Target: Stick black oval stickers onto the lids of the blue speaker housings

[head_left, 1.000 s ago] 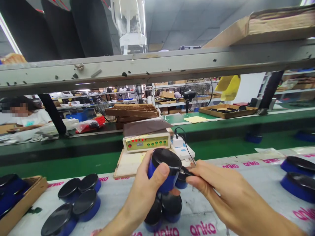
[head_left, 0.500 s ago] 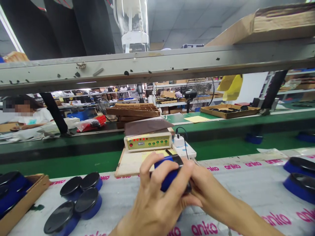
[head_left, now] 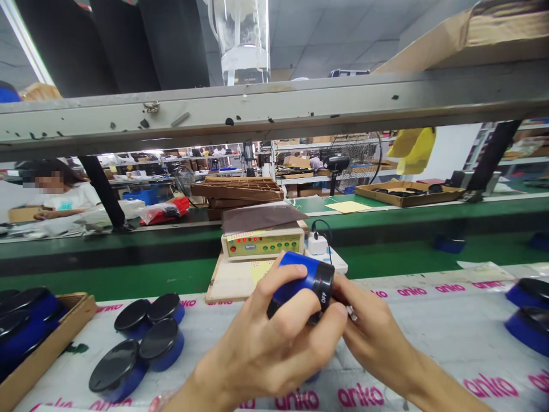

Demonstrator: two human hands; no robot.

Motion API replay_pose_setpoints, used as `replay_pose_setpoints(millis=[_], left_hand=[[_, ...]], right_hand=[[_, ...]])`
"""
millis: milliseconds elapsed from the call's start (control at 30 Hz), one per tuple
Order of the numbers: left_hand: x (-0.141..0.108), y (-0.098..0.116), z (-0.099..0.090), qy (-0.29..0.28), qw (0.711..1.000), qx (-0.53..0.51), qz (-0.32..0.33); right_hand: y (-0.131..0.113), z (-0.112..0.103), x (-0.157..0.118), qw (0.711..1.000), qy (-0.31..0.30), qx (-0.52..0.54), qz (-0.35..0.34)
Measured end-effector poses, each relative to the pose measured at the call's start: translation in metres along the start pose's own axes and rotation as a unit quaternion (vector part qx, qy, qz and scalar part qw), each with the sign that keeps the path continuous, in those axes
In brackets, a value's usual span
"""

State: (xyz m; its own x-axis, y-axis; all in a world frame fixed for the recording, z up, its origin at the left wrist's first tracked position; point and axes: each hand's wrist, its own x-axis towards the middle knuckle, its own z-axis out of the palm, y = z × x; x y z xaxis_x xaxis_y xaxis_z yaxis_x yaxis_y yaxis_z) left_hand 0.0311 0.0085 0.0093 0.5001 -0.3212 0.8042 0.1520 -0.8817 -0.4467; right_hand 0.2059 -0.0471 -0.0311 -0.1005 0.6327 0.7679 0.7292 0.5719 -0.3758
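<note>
My left hand (head_left: 274,337) is wrapped around a blue cylindrical device with a black end band (head_left: 295,274), held above the bench in front of the control box. White "OFF" lettering shows on the black band. My right hand (head_left: 377,326) is at the device's right end, thumb and fingers closed together. A small shiny bit shows between those fingers, too little to name. Left of my hands stand several similar blue pieces with black tops (head_left: 160,343). More of them sit in a cardboard tray (head_left: 81,309) at the left edge.
A control box (head_left: 263,243) with lit red indicators stands on a board behind my hands, beside a white power strip (head_left: 338,260). A green conveyor (head_left: 171,274) runs behind the bench. Blue pieces (head_left: 529,329) stand at right. A shelf beam (head_left: 274,109) crosses overhead. A person (head_left: 64,189) sits far left.
The blue device has turned in my left hand, so its black band and "OFF" lettering now show. My right hand has shifted slightly right and down. The whole view has moved a little.
</note>
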Motion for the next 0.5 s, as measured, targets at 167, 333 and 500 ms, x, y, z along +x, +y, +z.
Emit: replay_pose_setpoints(millis=[167,333,500], left_hand=[[-0.005,-0.002,0.004,-0.008,1.000,0.013,-0.021],[-0.012,-0.001,0.005,-0.010,0.993,-0.045,-0.113],[-0.013,-0.007,0.001,-0.204,0.935,-0.170,-0.235]], right_hand=[[0.001,0.001,0.001,1.000,0.002,-0.021,-0.007],[0.005,-0.005,0.000,0.998,-0.049,-0.041,-0.029],[0.006,-0.024,0.004,0.968,-0.170,-0.145,-0.112]])
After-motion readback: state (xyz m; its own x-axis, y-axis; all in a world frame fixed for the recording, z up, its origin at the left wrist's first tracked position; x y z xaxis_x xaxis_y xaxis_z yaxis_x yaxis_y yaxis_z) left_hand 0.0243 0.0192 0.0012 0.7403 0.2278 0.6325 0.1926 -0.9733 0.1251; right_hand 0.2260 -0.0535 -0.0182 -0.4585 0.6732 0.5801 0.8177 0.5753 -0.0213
